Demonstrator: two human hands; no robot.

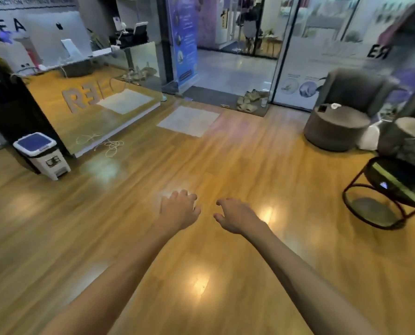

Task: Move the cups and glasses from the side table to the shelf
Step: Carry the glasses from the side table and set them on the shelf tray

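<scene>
The wooden floor (129, 213) fills your view, with the reception counter (88, 110) at left and a round side table (385, 189) at right. Your left hand (178, 211) and right hand (235, 217) hover empty, each grip loosely spread. No cups show.

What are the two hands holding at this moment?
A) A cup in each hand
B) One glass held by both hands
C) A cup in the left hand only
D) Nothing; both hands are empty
D: the left hand and the right hand reach out over the bare wooden floor with fingers loosely spread and nothing in them.
</scene>
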